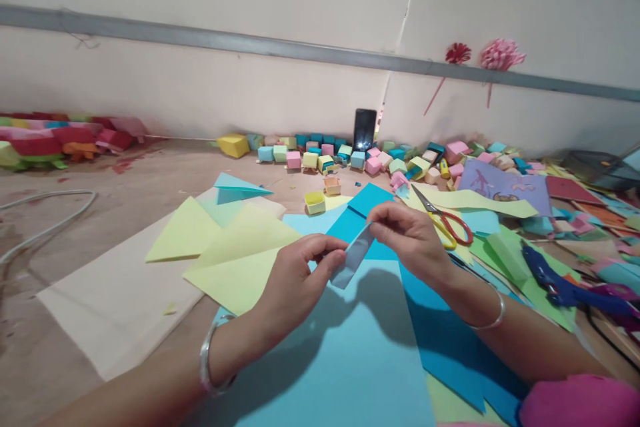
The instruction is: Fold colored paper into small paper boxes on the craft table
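A small folded strip of light blue paper (351,259) is held up in the middle of the view. My left hand (303,273) pinches its left edge between thumb and fingers. At its upper right corner, my right hand (413,237) grips it with closed fingertips. Under both hands lies a large light blue sheet (350,353), with shadows falling across it. A darker blue piece of paper (373,197) shows just behind the strip. Scissors (445,217) with red and yellow handles rest close to my right hand.
Small folded paper boxes (310,160) line the wall around an upright phone (365,129). Yellow sheets (245,253) and a white sheet (115,293) lie at left. A blue glue gun (570,290) sits at right among green paper (520,267). A white cable (60,195) curls at far left.
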Tool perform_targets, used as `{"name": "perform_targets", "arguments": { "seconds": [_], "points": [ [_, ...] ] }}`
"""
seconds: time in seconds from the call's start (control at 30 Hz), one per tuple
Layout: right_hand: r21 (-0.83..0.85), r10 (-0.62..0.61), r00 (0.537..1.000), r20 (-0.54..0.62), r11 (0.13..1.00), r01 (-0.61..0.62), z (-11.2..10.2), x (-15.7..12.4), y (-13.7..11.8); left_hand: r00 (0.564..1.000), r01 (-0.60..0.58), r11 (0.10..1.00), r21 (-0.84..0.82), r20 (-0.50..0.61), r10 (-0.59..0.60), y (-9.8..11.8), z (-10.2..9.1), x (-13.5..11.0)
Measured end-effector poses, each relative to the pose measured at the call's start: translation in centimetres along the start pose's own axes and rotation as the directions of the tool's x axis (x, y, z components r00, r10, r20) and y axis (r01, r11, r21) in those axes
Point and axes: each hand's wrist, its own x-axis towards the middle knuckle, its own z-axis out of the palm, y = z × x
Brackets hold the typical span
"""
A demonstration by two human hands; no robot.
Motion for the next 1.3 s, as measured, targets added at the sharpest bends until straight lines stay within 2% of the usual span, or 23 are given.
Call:
{"name": "perform_targets", "arguments": {
  "seconds": [0.17,0.27,0.43,0.6,0.73,0.83,1.13,1.3],
  "points": [
    [0.034,0.088,0.993,-0.079,0.996,-0.085,0.6,-0.3,0.1,1.000,-0.031,0.999,0.024,0.007,0.031,0.0,0.0,-0.3],
    [0.053,0.089,0.987,-0.132,0.995,-0.083,0.6,-0.4,0.4,0.999,0.008,1.000,0.017,0.036,-0.009,0.3,-0.1,-0.4],
    [0.102,0.078,0.982,-0.173,0.993,-0.061,0.5,-0.1,0.9,0.996,0.084,0.996,0.036,-0.019,-0.084,0.2,0.0,-0.2],
    [0.039,-0.059,0.991,-0.116,0.997,0.064,-0.1,0.4,0.9,0.996,0.066,0.998,0.015,-0.056,-0.065,-0.5,-0.4,0.4],
    [-0.200,-0.212,0.974,-0.081,0.961,0.192,-0.6,0.6,0.3,0.995,0.004,0.999,0.037,-0.097,0.000,-0.6,-0.7,0.7],
    [-0.294,-0.265,0.961,-0.084,0.928,0.230,-0.7,0.6,0.3,0.994,-0.031,0.999,0.039,-0.107,0.035,-0.5,-0.8,0.7],
    [-0.233,-0.388,0.919,-0.070,0.902,0.364,-0.6,0.7,1.2,0.993,-0.037,0.998,-0.050,-0.118,0.031,-0.4,-1.0,0.9],
    [-0.143,-0.338,0.929,-0.152,0.937,0.318,0.1,0.3,1.2,0.990,-0.098,0.995,-0.006,-0.105,0.097,0.0,-1.1,0.6]
  ]
}}
